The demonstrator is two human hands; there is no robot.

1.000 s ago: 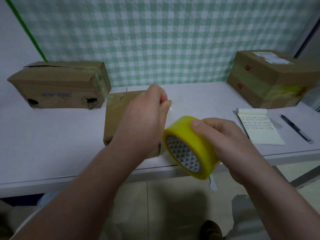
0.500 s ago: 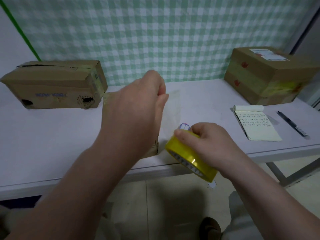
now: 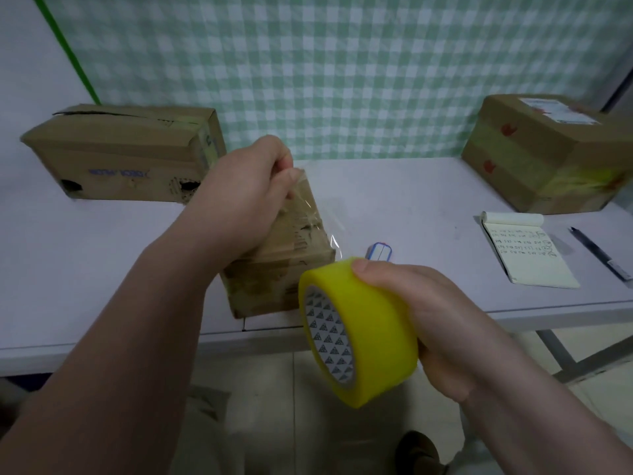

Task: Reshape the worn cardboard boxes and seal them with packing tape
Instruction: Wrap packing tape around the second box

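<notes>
Over the table's front edge: right hand wrapped round the yellow tape roll, thumb on top. Left hand pinching the clear strip's free end above the small worn box at mid front edge. Larger boxes at the back-left corner and back-right corner. Notepad and pen near the right edge.

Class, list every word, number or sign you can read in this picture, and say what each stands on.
Nothing reads clearly.
Blue print on the left box: blurred, unreadable.
White label atop the right box: blurred.
Red marks on its side: shapes unclear.
Handwriting on the notepad: too small.
</notes>
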